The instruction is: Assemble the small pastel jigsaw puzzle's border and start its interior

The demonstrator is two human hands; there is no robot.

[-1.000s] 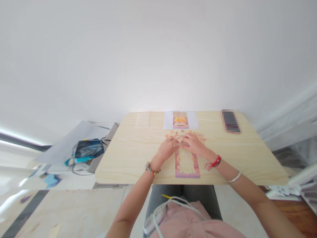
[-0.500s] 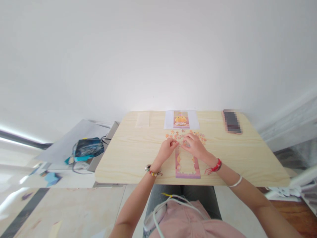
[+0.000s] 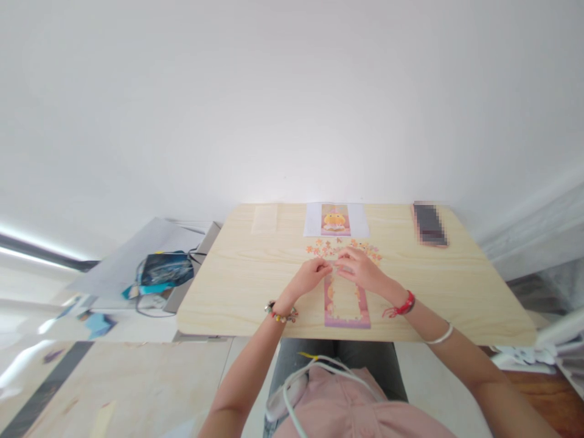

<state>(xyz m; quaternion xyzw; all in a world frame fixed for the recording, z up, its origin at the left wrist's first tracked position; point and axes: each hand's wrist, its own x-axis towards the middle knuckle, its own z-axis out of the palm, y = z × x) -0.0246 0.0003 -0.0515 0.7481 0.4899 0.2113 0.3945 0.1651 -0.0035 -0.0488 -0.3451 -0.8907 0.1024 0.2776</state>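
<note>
A tall pink jigsaw frame (image 3: 345,304) with an unfilled middle lies at the near edge of the light wooden table (image 3: 237,286). Several loose orange and pink puzzle pieces (image 3: 325,248) are scattered just beyond it. My left hand (image 3: 310,277) and my right hand (image 3: 362,271) meet at the top edge of the frame, fingertips curled and pinched close together over the pieces. What they pinch is too small to make out. A picture card of a yellow figure (image 3: 336,219) lies on white paper at the far edge.
A phone (image 3: 429,223) lies at the table's far right. A clear sleeve (image 3: 264,219) lies at the far left. Left of the table, a grey box holds a blue bag (image 3: 162,271) and cables. A white cable (image 3: 314,371) crosses my lap.
Both hands have stayed at the top of the frame with small finger shifts; my left wrist has turned slightly. The view has drifted a little.
</note>
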